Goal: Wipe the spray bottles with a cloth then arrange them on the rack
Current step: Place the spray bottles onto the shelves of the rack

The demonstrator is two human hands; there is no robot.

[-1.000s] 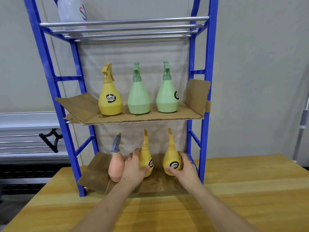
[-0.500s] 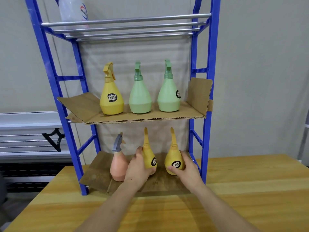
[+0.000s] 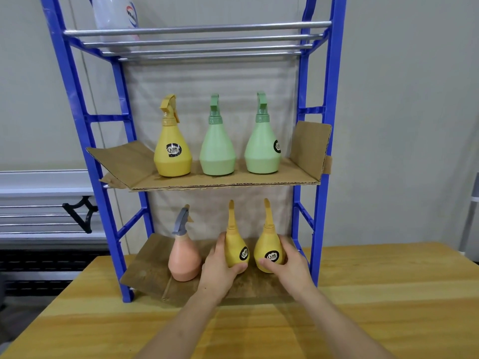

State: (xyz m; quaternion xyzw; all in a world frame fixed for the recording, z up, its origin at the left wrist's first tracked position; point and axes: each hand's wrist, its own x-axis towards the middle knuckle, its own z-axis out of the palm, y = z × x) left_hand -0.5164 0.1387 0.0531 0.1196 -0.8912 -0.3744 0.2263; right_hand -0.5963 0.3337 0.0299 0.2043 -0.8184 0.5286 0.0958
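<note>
A blue rack [image 3: 320,203] stands on the wooden table [image 3: 388,294]. Its middle cardboard shelf [image 3: 124,161] bears a yellow spray bottle [image 3: 172,149] and two green spray bottles [image 3: 217,149] [image 3: 262,146]. On the bottom cardboard [image 3: 145,273] stands a pink bottle with a grey trigger [image 3: 184,255]. My left hand [image 3: 220,270] grips a yellow bottle [image 3: 236,250] beside it. My right hand [image 3: 287,265] grips a second yellow bottle [image 3: 268,247] at the right. Both yellow bottles stand upright and close together. No cloth shows.
A white bottle [image 3: 114,14] stands on the top shelf of metal bars [image 3: 207,35]. Grey metal rails with a black bracket [image 3: 80,213] run along the wall at the left. A pale pole [image 3: 469,211] leans at the far right.
Both hands have stayed on the two yellow bottles on the bottom shelf. The left bottle has turned so its label faces more to the front.
</note>
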